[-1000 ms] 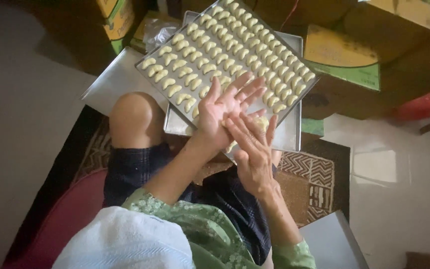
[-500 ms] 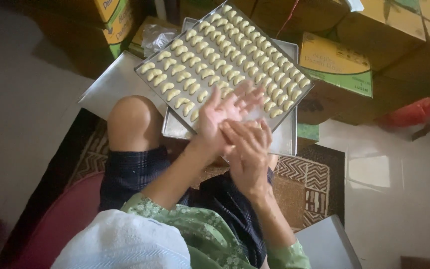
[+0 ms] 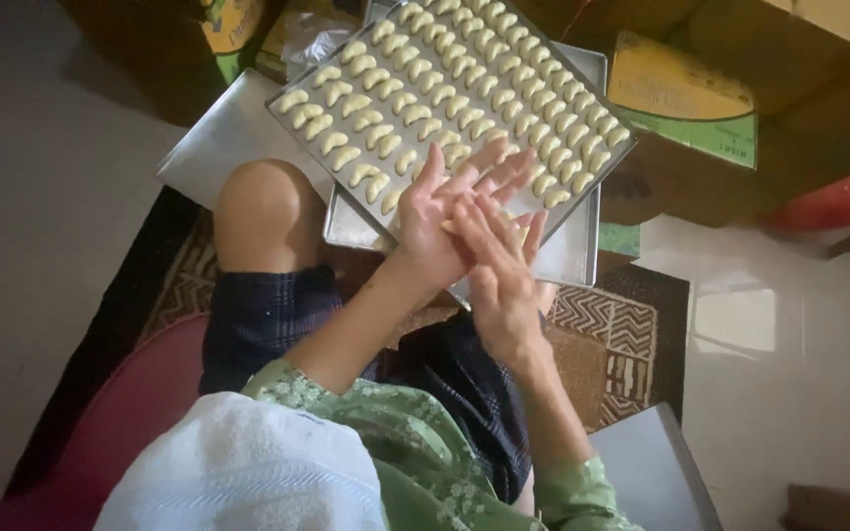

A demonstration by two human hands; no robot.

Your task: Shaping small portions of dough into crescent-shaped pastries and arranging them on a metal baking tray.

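While our palms press together over the tray (image 3: 307,128), we roll a bit of dough between them.

Our left hand (image 3: 440,221) lies open, palm up, fingers spread toward the far rows; our right hand (image 3: 499,265) lies flat across it, fingers straight. Neither hand is clenched; they meet palm to palm, and the dough itself is hidden between them, so we cannot tell its shape. Compared with a second ago, our right hand has slid forward across the left palm, which reads to us as a rolling stroke under way. The tray sits tilted on our knee (image 3: 268,211) and on a second tray (image 3: 568,256) beneath it, nearly filled with rows of pale crescents (image 3: 425,88). The near corner, just under our hands, looks like the last bare patch. Boxes (image 3: 681,93) stand beyond, and a rug (image 3: 622,334) lies under us.
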